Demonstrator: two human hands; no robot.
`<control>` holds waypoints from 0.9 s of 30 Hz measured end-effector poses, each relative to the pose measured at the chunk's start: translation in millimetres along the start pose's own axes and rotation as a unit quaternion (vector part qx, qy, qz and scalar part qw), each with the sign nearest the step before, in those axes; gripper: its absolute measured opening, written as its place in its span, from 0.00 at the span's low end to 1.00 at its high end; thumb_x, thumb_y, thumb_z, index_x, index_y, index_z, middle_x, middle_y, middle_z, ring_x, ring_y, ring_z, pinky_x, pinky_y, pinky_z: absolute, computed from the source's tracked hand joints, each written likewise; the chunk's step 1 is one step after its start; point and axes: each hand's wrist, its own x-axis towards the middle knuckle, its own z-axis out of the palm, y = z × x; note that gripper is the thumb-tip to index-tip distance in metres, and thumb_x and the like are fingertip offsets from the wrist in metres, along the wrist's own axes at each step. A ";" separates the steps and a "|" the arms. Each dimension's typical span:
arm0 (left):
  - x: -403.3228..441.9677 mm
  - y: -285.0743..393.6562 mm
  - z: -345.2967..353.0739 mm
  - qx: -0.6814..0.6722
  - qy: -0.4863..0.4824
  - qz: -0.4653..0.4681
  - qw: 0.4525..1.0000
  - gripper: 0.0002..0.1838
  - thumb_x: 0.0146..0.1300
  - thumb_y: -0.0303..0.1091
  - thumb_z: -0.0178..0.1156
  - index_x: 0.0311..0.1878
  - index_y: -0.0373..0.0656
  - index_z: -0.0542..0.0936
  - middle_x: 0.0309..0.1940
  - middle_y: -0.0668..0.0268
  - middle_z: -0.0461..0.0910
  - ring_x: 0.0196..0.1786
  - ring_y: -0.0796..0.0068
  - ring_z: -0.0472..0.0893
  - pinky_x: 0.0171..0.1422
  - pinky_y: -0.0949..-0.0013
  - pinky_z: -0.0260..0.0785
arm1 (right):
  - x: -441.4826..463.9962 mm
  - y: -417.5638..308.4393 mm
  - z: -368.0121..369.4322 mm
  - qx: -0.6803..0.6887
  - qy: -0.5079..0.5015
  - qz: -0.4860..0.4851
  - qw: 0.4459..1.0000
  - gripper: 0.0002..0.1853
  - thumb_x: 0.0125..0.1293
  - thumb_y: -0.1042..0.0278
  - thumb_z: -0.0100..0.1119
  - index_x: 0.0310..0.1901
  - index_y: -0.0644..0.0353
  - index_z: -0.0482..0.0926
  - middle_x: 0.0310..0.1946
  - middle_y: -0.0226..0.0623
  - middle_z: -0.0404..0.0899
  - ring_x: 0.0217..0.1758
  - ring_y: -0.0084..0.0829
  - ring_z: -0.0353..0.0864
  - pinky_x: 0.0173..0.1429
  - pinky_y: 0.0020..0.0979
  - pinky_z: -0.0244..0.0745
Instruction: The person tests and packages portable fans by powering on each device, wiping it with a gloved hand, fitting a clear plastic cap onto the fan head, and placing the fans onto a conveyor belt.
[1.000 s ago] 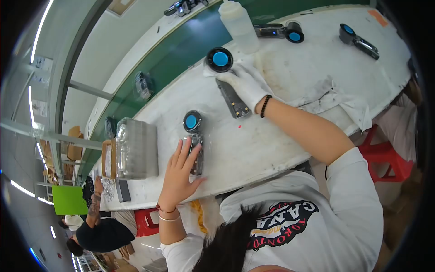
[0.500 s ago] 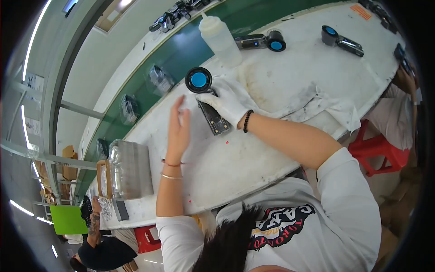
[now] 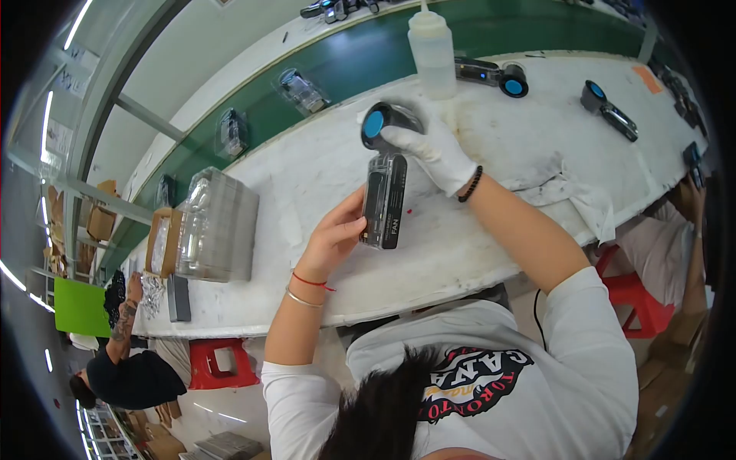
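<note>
Between my hands is a black handheld fan [image 3: 385, 201] with a blue disc on its round head and the word FAN on its body. My bare left hand [image 3: 340, 230] is closed around the lower left side of the body. In a white glove, my right hand [image 3: 438, 153] grips the round head from the right. Beyond the gloved hand stands a squeeze bottle [image 3: 434, 57] of whitish plastic. A second handheld fan [image 3: 491, 75] lies just right of the bottle, and a third fan [image 3: 609, 111] lies farther right.
Clear plastic trays [image 3: 218, 222] are stacked on the left of the white table [image 3: 307, 295]. Plastic-wrapped items [image 3: 303, 92] sit on the green belt [image 3: 368, 50] behind. A crumpled cloth [image 3: 571, 188] lies to the right. Other people sit at both ends, by red stools [image 3: 218, 364].
My left hand, open and off the fan before, now holds its body. My right hand has moved from the body to the head. The fan has turned to show its printed side.
</note>
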 end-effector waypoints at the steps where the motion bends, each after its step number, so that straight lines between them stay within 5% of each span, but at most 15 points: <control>1: 0.7 1.3 -0.5 0.000 0.003 0.003 1.000 0.40 0.60 0.44 0.57 0.71 0.34 0.56 0.59 0.60 0.71 0.52 0.74 0.74 0.55 0.73 0.66 | -0.8 2.2 -2.5 0.037 0.002 0.039 0.999 0.29 0.58 0.58 0.67 0.57 0.66 0.72 0.47 0.40 0.80 0.47 0.23 0.80 0.49 0.25 0.76; 5: 3.7 -0.2 -11.6 -0.088 -0.034 -0.012 0.995 0.34 0.68 0.49 0.46 0.69 0.34 0.59 0.56 0.48 0.72 0.41 0.73 0.76 0.41 0.76 0.67 | -2.2 -1.8 -7.9 -0.019 0.042 0.147 0.988 0.23 0.66 0.49 0.54 0.52 0.60 0.77 0.35 0.31 0.79 0.34 0.20 0.77 0.31 0.23 0.74; 7: 2.6 2.0 -9.9 -0.192 0.057 0.008 0.980 0.31 0.72 0.48 0.40 0.70 0.34 0.57 0.55 0.56 0.74 0.40 0.70 0.77 0.40 0.73 0.67 | 1.0 10.6 -9.8 -0.023 0.053 0.161 0.985 0.24 0.68 0.48 0.49 0.52 0.61 0.77 0.39 0.35 0.77 0.32 0.24 0.78 0.28 0.25 0.75; 10: 1.5 5.5 -14.6 -0.166 0.112 0.005 0.980 0.29 0.72 0.47 0.43 0.66 0.34 0.63 0.50 0.55 0.77 0.40 0.65 0.79 0.37 0.72 0.67 | 1.3 18.7 -13.1 -0.029 0.048 0.182 0.982 0.23 0.68 0.49 0.49 0.52 0.61 0.77 0.47 0.38 0.74 0.32 0.26 0.79 0.27 0.27 0.78; 13: 0.4 5.2 -32.3 -0.167 0.142 -0.019 0.975 0.25 0.70 0.46 0.46 0.60 0.34 0.69 0.49 0.55 0.78 0.40 0.61 0.81 0.37 0.73 0.68 | 1.0 8.9 -11.0 -0.336 -0.054 -0.051 0.939 0.20 0.69 0.55 0.51 0.58 0.53 0.72 0.55 0.31 0.69 0.44 0.26 0.78 0.34 0.31 0.81; 15: 0.1 5.8 -35.1 -0.183 0.132 -0.025 0.974 0.23 0.69 0.45 0.48 0.55 0.34 0.72 0.48 0.54 0.78 0.41 0.58 0.81 0.38 0.73 0.68 | -1.1 -16.4 -1.2 -0.173 -0.032 0.168 0.970 0.21 0.68 0.55 0.52 0.60 0.53 0.70 0.60 0.32 0.64 0.55 0.29 0.73 0.37 0.33 0.84; 17: -1.4 11.3 -29.2 -0.133 0.180 -0.022 0.974 0.20 0.67 0.39 0.51 0.57 0.36 0.72 0.50 0.54 0.77 0.39 0.58 0.81 0.39 0.73 0.70 | -3.4 -22.8 5.3 -0.128 -0.018 0.192 0.973 0.18 0.68 0.56 0.52 0.54 0.55 0.75 0.54 0.32 0.70 0.52 0.28 0.76 0.34 0.30 0.83; 18: -1.9 15.3 -21.3 0.016 0.171 0.010 0.985 0.20 0.64 0.34 0.53 0.58 0.37 0.72 0.51 0.56 0.77 0.40 0.60 0.81 0.42 0.73 0.70 | -3.7 -25.3 5.8 -0.081 -0.005 0.217 0.973 0.16 0.68 0.56 0.51 0.49 0.56 0.81 0.48 0.33 0.75 0.49 0.27 0.78 0.31 0.26 0.81; 19: -3.3 17.8 -13.9 0.165 0.159 0.043 0.972 0.21 0.62 0.29 0.55 0.59 0.38 0.72 0.51 0.58 0.76 0.42 0.61 0.80 0.45 0.72 0.71 | -2.9 -15.5 2.6 -0.124 -0.006 0.144 0.982 0.15 0.67 0.59 0.53 0.48 0.59 0.81 0.46 0.34 0.78 0.51 0.28 0.77 0.42 0.27 0.78; 20: -5.2 8.0 -23.5 0.365 0.118 0.136 0.914 0.27 0.53 0.21 0.59 0.60 0.42 0.73 0.54 0.60 0.75 0.47 0.62 0.77 0.52 0.68 0.70 | -2.0 -4.7 -2.2 -0.124 -0.004 0.138 0.983 0.15 0.67 0.59 0.53 0.48 0.59 0.81 0.46 0.34 0.78 0.51 0.28 0.77 0.42 0.27 0.78; 22: -5.2 15.9 -10.0 0.651 0.088 0.222 0.721 0.30 0.48 0.21 0.62 0.59 0.47 0.74 0.55 0.60 0.74 0.51 0.60 0.74 0.56 0.64 0.68 | 6.7 11.0 -10.5 -0.197 -0.041 -0.058 0.978 0.14 0.65 0.62 0.55 0.46 0.61 0.81 0.44 0.36 0.80 0.49 0.29 0.78 0.52 0.29 0.72; 23: -4.4 17.2 -6.0 0.652 0.091 0.242 0.713 0.32 0.46 0.21 0.61 0.59 0.52 0.75 0.55 0.61 0.74 0.45 0.58 0.74 0.52 0.62 0.70 | 7.6 15.2 -9.9 -0.118 -0.049 0.007 0.992 0.14 0.62 0.63 0.56 0.45 0.62 0.81 0.44 0.36 0.80 0.49 0.31 0.78 0.56 0.30 0.69; 26: -5.3 15.3 -4.0 0.630 0.142 0.223 0.731 0.32 0.46 0.23 0.62 0.60 0.51 0.75 0.55 0.61 0.74 0.48 0.58 0.74 0.54 0.63 0.69 | 8.0 3.8 -5.8 -0.239 -0.056 0.018 0.969 0.16 0.58 0.57 0.61 0.40 0.62 0.82 0.43 0.38 0.80 0.49 0.35 0.78 0.55 0.33 0.70; 27: -6.6 15.6 -5.9 0.609 0.149 0.219 0.748 0.32 0.48 0.26 0.64 0.61 0.49 0.74 0.53 0.59 0.75 0.48 0.56 0.76 0.53 0.63 0.70 | 4.7 -6.2 -4.8 -0.346 -0.063 -0.075 0.933 0.18 0.57 0.55 0.61 0.42 0.61 0.81 0.44 0.40 0.80 0.50 0.37 0.78 0.56 0.35 0.69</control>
